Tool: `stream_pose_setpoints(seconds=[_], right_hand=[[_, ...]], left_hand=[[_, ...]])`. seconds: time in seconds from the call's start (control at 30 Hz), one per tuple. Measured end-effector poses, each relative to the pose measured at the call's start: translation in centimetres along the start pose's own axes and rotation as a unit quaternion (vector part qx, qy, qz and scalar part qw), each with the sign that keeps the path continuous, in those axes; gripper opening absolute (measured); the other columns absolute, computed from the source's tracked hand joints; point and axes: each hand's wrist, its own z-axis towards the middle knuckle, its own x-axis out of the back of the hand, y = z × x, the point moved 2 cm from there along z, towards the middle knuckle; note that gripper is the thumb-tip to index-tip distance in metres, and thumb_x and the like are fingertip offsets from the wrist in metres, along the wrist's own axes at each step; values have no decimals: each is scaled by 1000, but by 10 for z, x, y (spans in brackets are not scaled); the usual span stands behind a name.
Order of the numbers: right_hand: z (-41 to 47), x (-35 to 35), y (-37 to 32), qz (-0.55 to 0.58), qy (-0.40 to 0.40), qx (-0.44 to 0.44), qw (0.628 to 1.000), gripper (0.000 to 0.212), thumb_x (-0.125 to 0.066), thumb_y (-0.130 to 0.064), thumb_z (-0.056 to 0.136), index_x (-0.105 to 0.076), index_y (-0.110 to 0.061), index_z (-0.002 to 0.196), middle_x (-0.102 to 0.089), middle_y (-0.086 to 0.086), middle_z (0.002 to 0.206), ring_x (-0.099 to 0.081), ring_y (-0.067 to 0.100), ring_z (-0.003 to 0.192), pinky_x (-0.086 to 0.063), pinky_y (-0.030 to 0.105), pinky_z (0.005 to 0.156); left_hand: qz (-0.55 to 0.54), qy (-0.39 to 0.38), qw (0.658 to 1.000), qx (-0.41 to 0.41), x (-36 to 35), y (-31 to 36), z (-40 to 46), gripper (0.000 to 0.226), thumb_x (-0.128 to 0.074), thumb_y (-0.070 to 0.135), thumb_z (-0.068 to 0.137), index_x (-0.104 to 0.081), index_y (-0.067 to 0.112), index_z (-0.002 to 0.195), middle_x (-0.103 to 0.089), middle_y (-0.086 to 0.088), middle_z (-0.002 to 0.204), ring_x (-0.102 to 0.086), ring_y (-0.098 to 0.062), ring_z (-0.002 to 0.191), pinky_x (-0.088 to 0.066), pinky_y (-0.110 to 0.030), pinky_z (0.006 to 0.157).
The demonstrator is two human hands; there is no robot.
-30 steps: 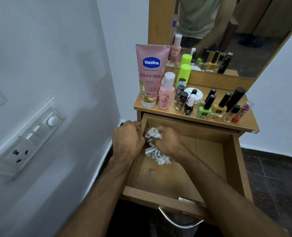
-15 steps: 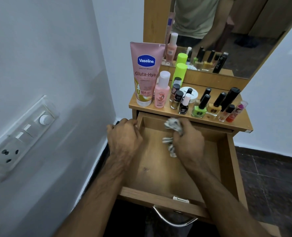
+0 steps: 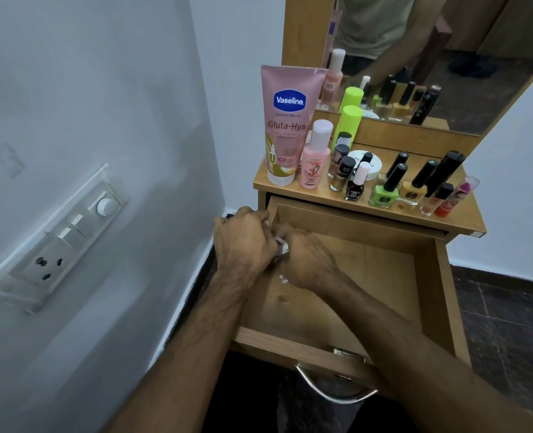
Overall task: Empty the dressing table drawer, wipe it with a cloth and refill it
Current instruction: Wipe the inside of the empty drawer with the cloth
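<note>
Switch panel (image 3: pixel 62 242) sitting on the wall at far left, well apart from the work. Left hand (image 3: pixel 243 242) curling over the drawer's (image 3: pixel 427 276) left side wall near the back corner, fingers gripping its rim. Right hand (image 3: pixel 309 260) lying just beside it inside the drawer, touching the left hand, fingers bunched around the cloth (image 3: pixel 283 248); only a small pale scrap showing between the two hands, the rest hidden. Drawer standing pulled out, bare wooden floor showing, metal handle (image 3: pixel 330 392) at the near edge. Sitting above on the desk (image 3: pixel 465 220): pink Vaseline tube (image 3: pixel 285 126), small pink bottle (image 3: pixel 316 157), neon green bottle (image 3: pixel 348 126), then a row of nail polish bottles (image 3: pixel 387 189) running rightward. Mirror (image 3: pixel 446 57) standing behind them.
</note>
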Motion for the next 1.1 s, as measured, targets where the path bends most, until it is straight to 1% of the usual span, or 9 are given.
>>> stream_pose_setpoints(seconds=[0.13, 0.27, 0.43, 0.6, 0.7, 0.8, 0.87, 0.93, 1.1], right_hand=[[-38, 0, -1, 20, -157, 63, 985, 32, -65, -5, 83, -63, -17, 113, -73, 2, 100, -70, 21, 89, -59, 40, 77], [-40, -7, 1, 44, -148, 51, 987, 34, -60, -3, 81, -63, -17, 112, -71, 1, 101, -65, 19, 89, -57, 35, 72], [-48, -17, -5, 21, -259, 69, 963, 42, -55, -4, 77, -65, -23, 113, -72, -2, 109, -67, 16, 100, -58, 41, 88], [-52, 9, -3, -51, -326, 84, 940, 32, -59, -5, 83, -61, -26, 107, -70, -4, 106, -66, 17, 96, -49, 23, 66], [-62, 37, 14, -92, -309, 64, 944, 23, -67, -15, 88, -60, -26, 107, -66, -5, 106, -62, 17, 98, -51, 28, 75], [-66, 73, 30, -202, -200, -11, 959, 24, -67, -24, 93, -55, -27, 114, -57, -6, 102, -57, 13, 94, -49, 31, 79], [-68, 86, 40, -361, -163, -70, 915, 19, -64, -28, 97, -58, -21, 114, -58, -5, 96, -57, 14, 84, -46, 29, 70], [-73, 78, 49, -448, -226, -111, 858, 22, -63, -33, 98, -63, -17, 113, -59, -2, 92, -56, 13, 77, -43, 28, 67], [-91, 42, 70, -410, -438, -85, 795, 26, -64, -22, 93, -70, -10, 115, -67, 5, 107, -65, 23, 97, -50, 34, 78]], left_hand=[[9, 28, 1000, 4, -1, 2, -2, 31, -52, 36, 97, -73, 24, 117, -69, -3, 106, -63, -26, 89, -35, -40, 94], [13, 43, 999, 2, -4, 2, -2, 29, -54, 36, 97, -74, 24, 115, -70, -3, 106, -64, -27, 86, -34, -39, 93], [28, 27, 999, 3, -4, 2, -2, 30, -52, 36, 99, -74, 24, 116, -68, -4, 107, -64, -28, 85, -33, -38, 94], [35, 20, 999, -3, -2, 2, -1, 31, -50, 37, 100, -72, 26, 119, -68, -1, 110, -63, -24, 87, -32, -38, 95], [34, 20, 999, -5, -3, 2, 2, 31, -50, 37, 101, -72, 25, 119, -68, -1, 109, -63, -24, 87, -33, -39, 96], [34, 11, 999, -1, -5, 1, 4, 31, -49, 37, 101, -72, 24, 118, -68, -2, 107, -63, -24, 86, -34, -40, 96], [38, 9, 999, -2, -5, 1, 4, 32, -48, 36, 101, -72, 24, 119, -67, -2, 107, -63, -24, 87, -34, -39, 96], [36, 3, 999, -3, -4, 0, 3, 33, -48, 37, 102, -71, 23, 121, -68, -3, 108, -63, -24, 88, -33, -40, 98], [20, 3, 1000, 0, -3, 1, 1, 33, -49, 36, 102, -71, 22, 122, -69, -3, 110, -62, -23, 89, -33, -42, 101]])
